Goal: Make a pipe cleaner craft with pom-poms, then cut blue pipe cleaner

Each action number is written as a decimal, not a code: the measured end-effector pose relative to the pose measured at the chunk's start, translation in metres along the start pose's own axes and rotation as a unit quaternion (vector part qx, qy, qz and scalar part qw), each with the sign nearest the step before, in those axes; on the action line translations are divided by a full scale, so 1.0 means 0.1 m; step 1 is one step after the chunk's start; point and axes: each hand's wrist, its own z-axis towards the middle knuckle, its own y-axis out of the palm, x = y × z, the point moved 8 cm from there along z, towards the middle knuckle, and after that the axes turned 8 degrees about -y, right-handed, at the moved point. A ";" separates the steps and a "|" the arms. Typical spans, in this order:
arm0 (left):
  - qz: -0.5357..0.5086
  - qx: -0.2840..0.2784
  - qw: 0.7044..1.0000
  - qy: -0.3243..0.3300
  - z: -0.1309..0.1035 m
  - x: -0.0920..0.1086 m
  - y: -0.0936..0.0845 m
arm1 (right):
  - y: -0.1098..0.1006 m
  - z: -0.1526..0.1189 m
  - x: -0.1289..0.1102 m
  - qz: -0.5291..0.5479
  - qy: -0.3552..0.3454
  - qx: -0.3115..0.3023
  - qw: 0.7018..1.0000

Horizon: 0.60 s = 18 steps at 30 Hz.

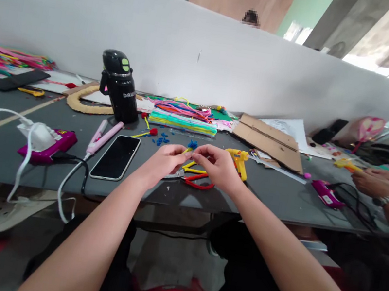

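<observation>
My left hand (167,162) is closed in a pinch on a yellow pipe cleaner (186,150), whose upper end carries a fuzzy blue tuft (193,144). Right beside the tuft, the fingertips of my right hand (216,165) are pressed together; whatever they grip is too small to make out. Under both hands lie red-handled cutters (198,184) and a yellow-handled tool (193,169), partly covered. Loose blue fuzzy bits (163,139) are scattered behind my left hand, near a red tuft (153,131) on a yellow stem. A yellow glue gun (240,163) lies beyond my right hand.
To the left are a phone (115,157), a pink-white heating tool (104,137), a purple power socket (48,146) with cables and a black bottle (120,87). Behind lie pipe cleaner bundles (183,122) and cardboard (271,142). A co-worker's hands (377,182) are at right.
</observation>
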 end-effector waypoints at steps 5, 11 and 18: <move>0.007 0.012 1.000 0.008 0.05 -0.03 0.07 | -0.04 -0.08 0.07 -0.017 -0.002 0.013 1.000; 0.028 0.042 0.998 0.032 0.09 -0.08 0.17 | -0.12 -0.14 0.08 -0.068 -0.034 0.012 0.997; 0.131 0.072 0.984 0.096 0.09 -0.02 0.23 | -0.19 -0.15 0.09 -0.142 -0.039 0.011 0.989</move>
